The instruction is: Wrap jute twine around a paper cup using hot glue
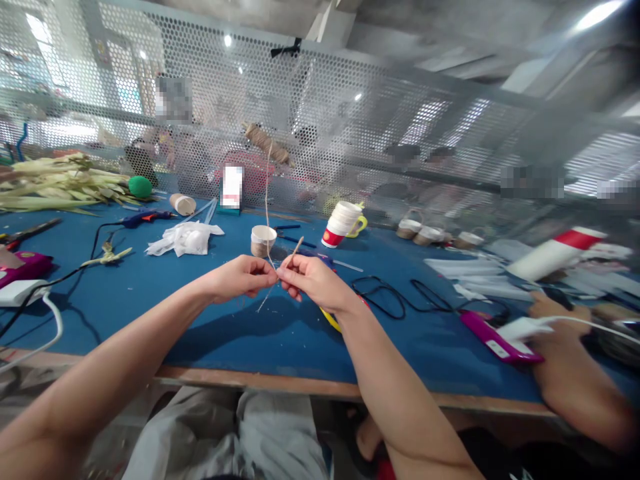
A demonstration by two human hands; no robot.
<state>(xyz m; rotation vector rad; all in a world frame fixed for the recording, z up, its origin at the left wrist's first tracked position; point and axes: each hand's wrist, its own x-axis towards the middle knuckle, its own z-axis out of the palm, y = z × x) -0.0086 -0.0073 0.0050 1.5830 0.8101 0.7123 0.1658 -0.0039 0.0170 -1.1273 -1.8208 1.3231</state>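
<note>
Over the middle of the blue table, my left hand and my right hand meet with fingertips pinched. A thin strand of twine runs down from a spool of twine on the mesh screen into both hands' fingers, and a loose end hangs below them. Out of the top of my right hand sticks a thicker tan piece; whether it is twine or a thin stick is unclear. Just behind my hands stands a small white-rimmed cup with a brown lower part. My right forearm partly hides yellow-handled scissors.
Stacked paper cups, crumpled white material and a blue glue gun lie farther back. Black cable and a purple power strip are at right. A co-worker's arm rests at the right edge.
</note>
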